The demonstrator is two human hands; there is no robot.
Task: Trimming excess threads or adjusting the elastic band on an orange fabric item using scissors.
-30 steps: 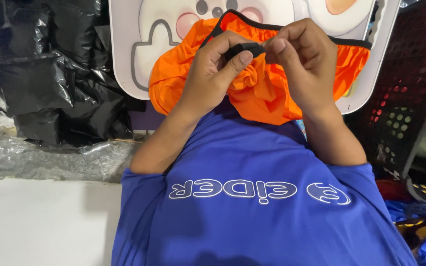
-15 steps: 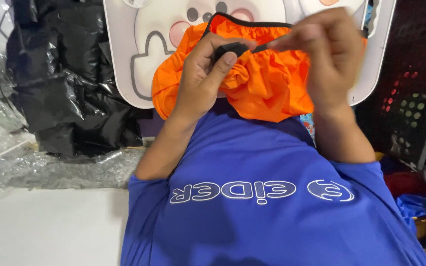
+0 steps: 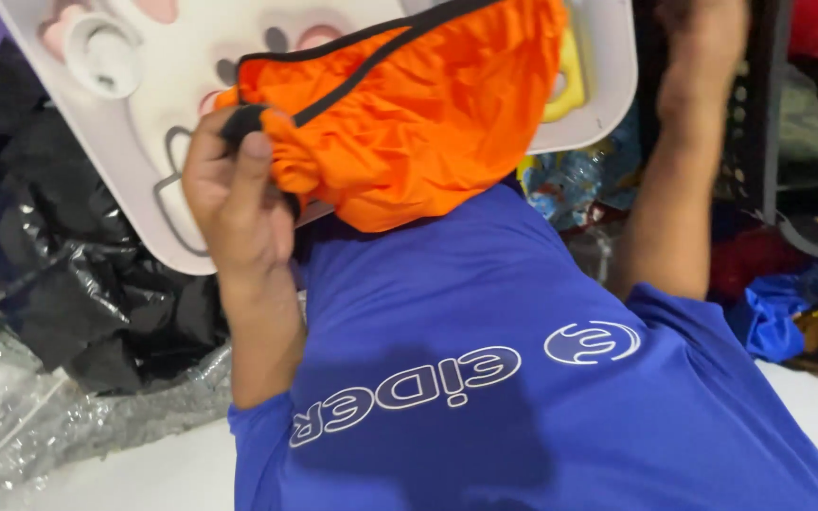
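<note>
Your left hand (image 3: 239, 203) is clenched on the bunched black-trimmed edge of the orange garment (image 3: 418, 123); keep that pinch firm so the fabric doesn't slip. Right hand (image 3: 702, 38) is up by the black crate (image 3: 759, 114), blurred, can't tell its grip. Garment's thin, shiny, crumpled, lying over the white tray (image 3: 144, 114), above the blue shirt (image 3: 485, 378).

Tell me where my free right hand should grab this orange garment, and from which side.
Grip the black-trimmed edge of the orange garment near its upper right, coming in from the right. The left hand already pinches the left end, and the trim runs diagonally, exposed, toward the right hand.
</note>
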